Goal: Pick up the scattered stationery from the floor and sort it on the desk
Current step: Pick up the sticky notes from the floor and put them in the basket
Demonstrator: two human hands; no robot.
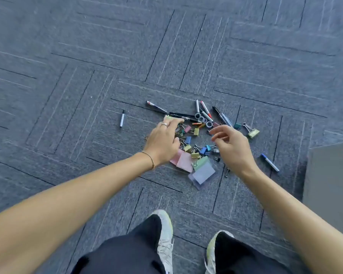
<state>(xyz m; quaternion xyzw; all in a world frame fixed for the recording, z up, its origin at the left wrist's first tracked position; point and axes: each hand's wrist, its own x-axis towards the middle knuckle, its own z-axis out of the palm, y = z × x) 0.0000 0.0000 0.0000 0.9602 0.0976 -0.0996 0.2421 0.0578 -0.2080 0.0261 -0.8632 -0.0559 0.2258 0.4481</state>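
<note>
A heap of stationery lies on the grey carpet: coloured binder clips (196, 143), pens and markers (205, 112), scissors (203, 118) and pastel sticky notes (194, 167). One marker (122, 120) lies apart to the left, a blue one (269, 162) to the right, and a gold clip (252, 132) at the right edge. My left hand (163, 140) reaches down over the left side of the heap, fingers spread above the clips. My right hand (229, 144) hovers over the right side, fingers curled apart, holding nothing. Some clips are hidden under both hands.
A grey desk corner (329, 184) juts in at the right edge. My two feet in white sneakers (164, 240) stand just below the heap. Carpet tiles stretch all around.
</note>
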